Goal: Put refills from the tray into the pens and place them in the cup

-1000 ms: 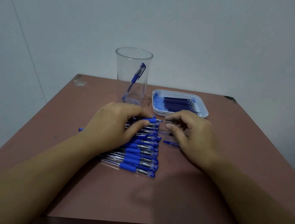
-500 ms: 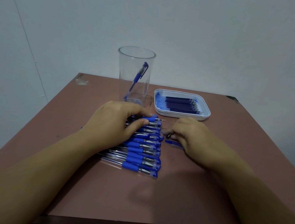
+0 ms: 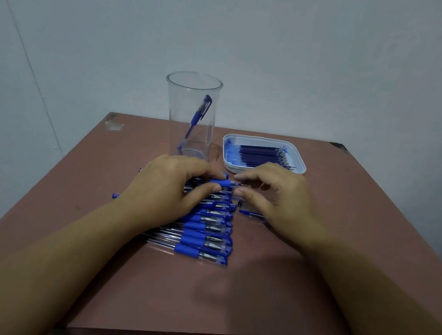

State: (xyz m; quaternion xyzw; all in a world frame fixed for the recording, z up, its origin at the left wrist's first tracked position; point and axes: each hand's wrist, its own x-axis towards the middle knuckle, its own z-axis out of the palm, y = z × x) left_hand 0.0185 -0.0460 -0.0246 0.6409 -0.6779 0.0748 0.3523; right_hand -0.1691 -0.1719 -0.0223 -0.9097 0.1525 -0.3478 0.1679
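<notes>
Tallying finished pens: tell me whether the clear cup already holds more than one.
No, only one blue pen leans inside the clear cup.

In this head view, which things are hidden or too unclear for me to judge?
Head view:
- The left hand covers the far end of the row of blue-gripped clear pens.
- The right hand hides part of the white plastic tray's near rim.
- The dark blue refills are too small to count.
- Both hands' fingers hide whether the held pen has a refill.

Left hand [image 3: 172, 189]: palm down, fingers and thumb grip a pen [image 3: 222, 183].
Right hand [image 3: 274, 199]: palm down, fingertips pinch that pen's tip.
</notes>
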